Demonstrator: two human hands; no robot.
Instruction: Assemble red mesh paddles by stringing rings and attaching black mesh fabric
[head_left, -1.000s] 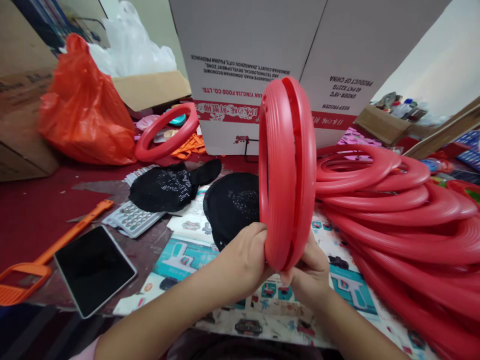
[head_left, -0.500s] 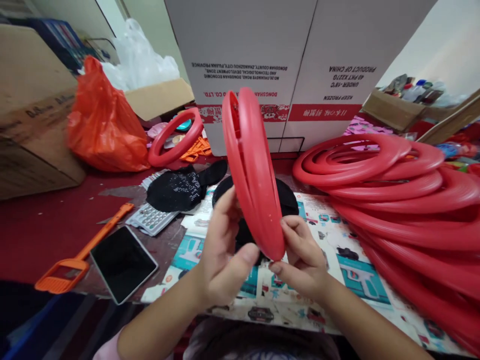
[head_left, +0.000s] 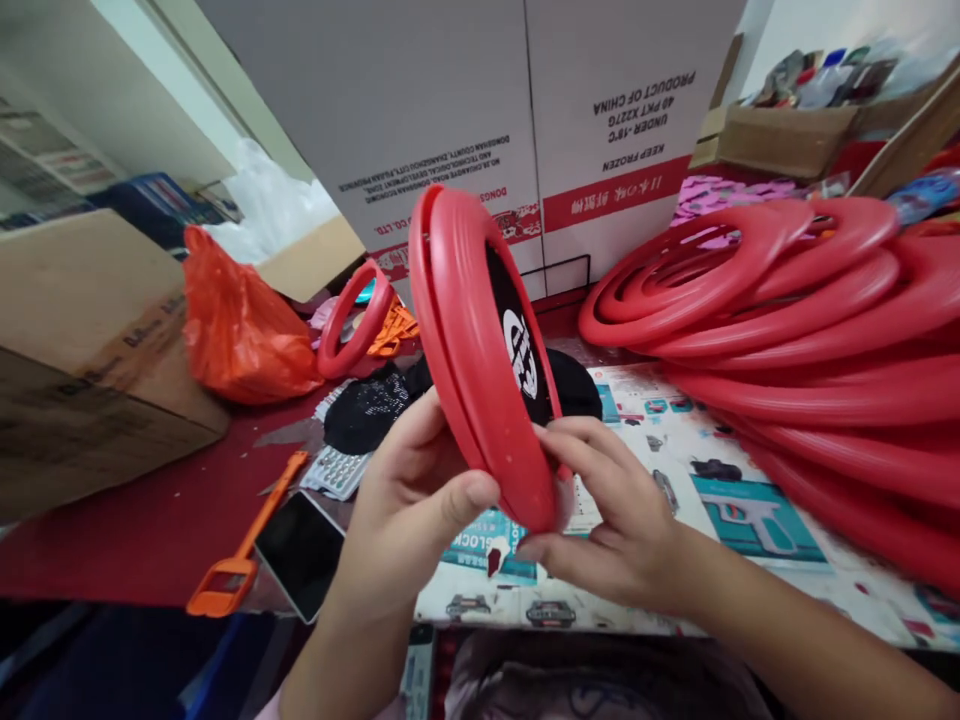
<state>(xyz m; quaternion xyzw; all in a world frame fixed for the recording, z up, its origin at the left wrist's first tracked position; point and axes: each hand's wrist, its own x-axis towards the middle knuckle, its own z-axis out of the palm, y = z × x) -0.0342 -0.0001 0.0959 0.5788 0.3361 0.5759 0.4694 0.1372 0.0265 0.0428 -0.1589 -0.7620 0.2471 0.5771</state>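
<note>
Between my hands a red plastic ring (head_left: 480,350) stands nearly on edge, tilted, with a seam groove along its rim. A black panel (head_left: 517,340) with a white logo shows inside it. My left hand (head_left: 409,510) wraps its lower left side, the thumb lying along the rim. My right hand (head_left: 607,510) pinches the bottom right edge between thumb and fingers. Behind the ring, a black round piece (head_left: 581,385) lies on the table, partly hidden. Many more red rings (head_left: 780,390) are heaped to the right.
A printed sheet (head_left: 637,590) covers the table in front. On the left lie a tablet (head_left: 301,555), an orange plastic handle piece (head_left: 247,550), a calculator (head_left: 337,472) and a black cloth-like piece (head_left: 367,410). A white carton (head_left: 450,90) and an orange bag (head_left: 244,330) stand behind.
The ring has turned, so the black panel with the logo now shows on its right face. My right hand has shifted its grip along the lower edge. The view has swung round.
</note>
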